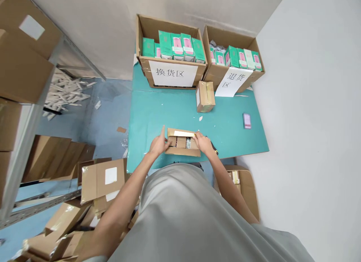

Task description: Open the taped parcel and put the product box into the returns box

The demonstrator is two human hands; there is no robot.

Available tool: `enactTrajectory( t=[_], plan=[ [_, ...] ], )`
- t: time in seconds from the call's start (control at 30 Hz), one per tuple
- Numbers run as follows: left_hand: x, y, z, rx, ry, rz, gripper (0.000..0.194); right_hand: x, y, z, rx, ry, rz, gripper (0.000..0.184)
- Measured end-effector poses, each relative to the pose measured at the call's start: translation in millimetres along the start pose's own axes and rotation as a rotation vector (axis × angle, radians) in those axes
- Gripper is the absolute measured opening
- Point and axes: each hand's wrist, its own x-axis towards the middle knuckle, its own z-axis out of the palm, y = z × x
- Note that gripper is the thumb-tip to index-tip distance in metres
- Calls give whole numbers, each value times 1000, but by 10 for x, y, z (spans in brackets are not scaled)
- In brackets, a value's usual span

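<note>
A small cardboard box (183, 151) lies with its top flaps spread on the teal table, close to my body. Inside it are brown cardboard pieces and something clear and shiny that I cannot make out. My left hand (158, 145) grips the box's left end, its index finger pointing away from me. At the far right corner, my right hand (203, 143) pinches the flap that carries a white label (184, 133). Partly hidden beside the right hand lies a black tool with a yellow part (214, 148).
Two large cartons (143, 68) (255, 76) of green boxes stand at the table's (158, 107) back, bearing paper signs. A taped carton (205, 98) and a phone-like object (247, 121) sit before them. Cartons (103, 179) crowd the left floor; an open carton (248, 183) is below right.
</note>
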Motion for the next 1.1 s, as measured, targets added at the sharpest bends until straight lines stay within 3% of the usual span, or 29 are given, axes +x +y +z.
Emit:
enactTrajectory(
  t=[0.1,0.3,0.47,0.57,0.67,0.8,0.9,1.0,1.1],
  plan=[
    [177,-26,-50,53,-44,94,81,-67,13,75,-11,-9,-4,52],
    [391,-31,-73,7,-14,248,48,-160,-57,250,48,68,69,57],
    [506,-80,-159,3,-61,238,24,-181,-132,390,104,138,119,54],
    [532,-102,-210,-4,-115,196,44,-129,-138,426,139,138,197,49],
    [494,-87,-222,-1,-97,136,53,-34,-112,423,188,111,300,50],
    [326,50,-150,-8,76,45,46,44,-71,370,301,124,316,54],
    [150,225,-46,-8,194,147,32,-6,-94,322,301,211,328,53],
    [-15,381,90,40,159,293,19,-127,-188,327,201,275,238,40],
    [-131,460,242,127,104,348,42,-233,-317,407,101,258,124,47]
  ],
)
